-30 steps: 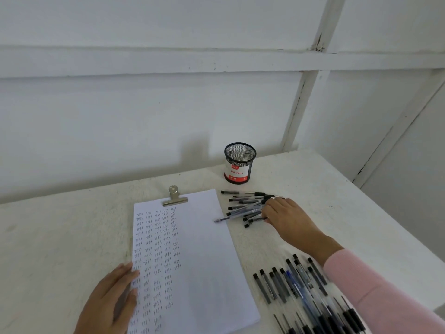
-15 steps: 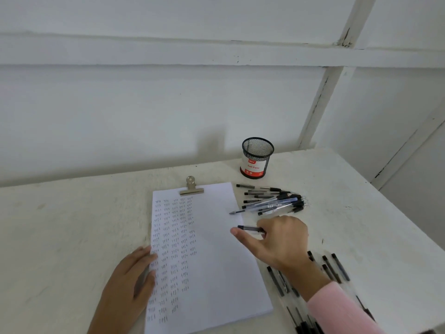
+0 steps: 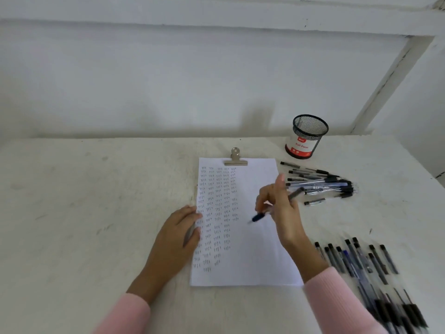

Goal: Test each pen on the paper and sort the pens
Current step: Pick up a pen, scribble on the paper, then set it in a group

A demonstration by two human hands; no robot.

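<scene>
Left of the paper [image 3: 252, 256] the worktop [image 3: 84, 213] lies open for me. Right of it, far pens [image 3: 320, 183], near pens [image 3: 356, 259] and cup [image 3: 307, 138] crowd; a gap parts the piles.

The person wears long sleeves in pale pink. The left sleeve [image 3: 125, 314] is plain, smooth cloth of one colour and ends in a straight edge at the wrist. The right sleeve [image 3: 337, 307] matches it in colour and cloth and ends the same way. The left grip [image 3: 175, 235] and right grip [image 3: 283, 213] are bare.
</scene>
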